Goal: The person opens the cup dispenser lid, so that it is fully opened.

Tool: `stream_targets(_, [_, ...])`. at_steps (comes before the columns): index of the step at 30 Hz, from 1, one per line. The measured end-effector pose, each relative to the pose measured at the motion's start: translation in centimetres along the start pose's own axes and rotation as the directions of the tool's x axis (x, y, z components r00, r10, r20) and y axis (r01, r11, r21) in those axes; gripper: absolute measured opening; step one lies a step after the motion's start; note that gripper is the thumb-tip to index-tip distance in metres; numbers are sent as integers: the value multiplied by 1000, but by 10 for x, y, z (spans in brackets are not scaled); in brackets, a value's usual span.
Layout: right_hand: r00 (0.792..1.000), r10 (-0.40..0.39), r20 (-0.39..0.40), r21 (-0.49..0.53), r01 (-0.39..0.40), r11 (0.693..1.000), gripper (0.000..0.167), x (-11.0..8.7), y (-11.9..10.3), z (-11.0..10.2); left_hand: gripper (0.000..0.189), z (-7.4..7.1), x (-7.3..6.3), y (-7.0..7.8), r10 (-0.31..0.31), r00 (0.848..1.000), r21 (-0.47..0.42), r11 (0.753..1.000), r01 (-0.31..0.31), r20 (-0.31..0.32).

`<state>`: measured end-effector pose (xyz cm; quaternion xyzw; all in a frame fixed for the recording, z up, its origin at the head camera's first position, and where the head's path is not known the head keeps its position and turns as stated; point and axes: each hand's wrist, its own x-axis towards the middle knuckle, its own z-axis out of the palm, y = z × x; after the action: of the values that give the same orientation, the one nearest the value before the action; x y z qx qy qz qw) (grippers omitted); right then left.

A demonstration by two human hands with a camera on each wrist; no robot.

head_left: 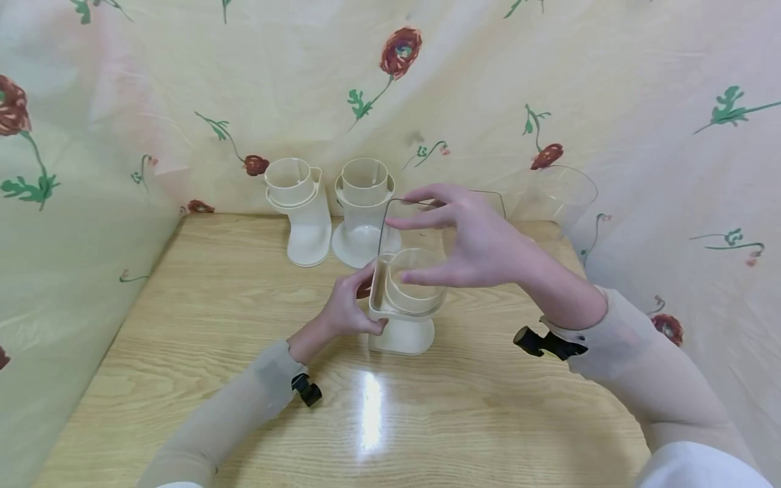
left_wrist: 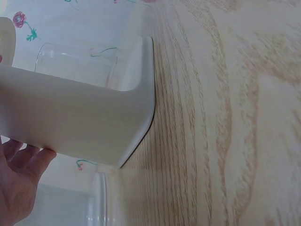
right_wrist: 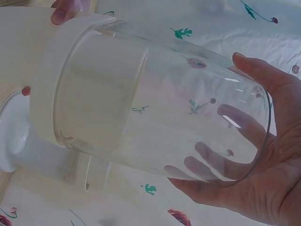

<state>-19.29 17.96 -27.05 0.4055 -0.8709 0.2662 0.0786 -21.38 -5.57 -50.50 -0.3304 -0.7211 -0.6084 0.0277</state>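
Note:
A white plastic stand (head_left: 403, 335) with a round collar on top stands upright at the table's middle. My left hand (head_left: 344, 305) grips its neck from the left side, fingers behind and thumb in front; in the left wrist view the fingers press the column (left_wrist: 70, 113). A clear tub (right_wrist: 178, 103) sits mouth-down over the inner ring (right_wrist: 101, 84), its lower rim right at the collar. My right hand (head_left: 488, 237) holds the tub near its closed upper end, thumb and fingers spread around the wall; the right wrist view shows fingers through it.
Two similar white stands, one on the left (head_left: 308, 230) and one nearer the middle (head_left: 366, 230), stand at the back of the wooden table (head_left: 244, 379). A large clear container (head_left: 552, 186) is at the back right. Flowered cloth (head_left: 305, 88) hangs behind and at both sides.

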Motion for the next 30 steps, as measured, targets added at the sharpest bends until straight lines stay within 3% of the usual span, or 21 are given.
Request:
stream_targets(8, [999,-23,-38,6,24,1000,68,-4,3,0,102,-2,2,0,31,1000,6,999,-31,0])
stream_targets(21, [996,-21,90,-26,23,999,64,9,-6,-5,75,5,0,1,-16,1000,-21,1000,16,15])
stream_targets(30, [996,8,86,-18,-6,1000,65,8,-5,-2,75,2,-2,3,-25,1000,-17,1000,25,1])
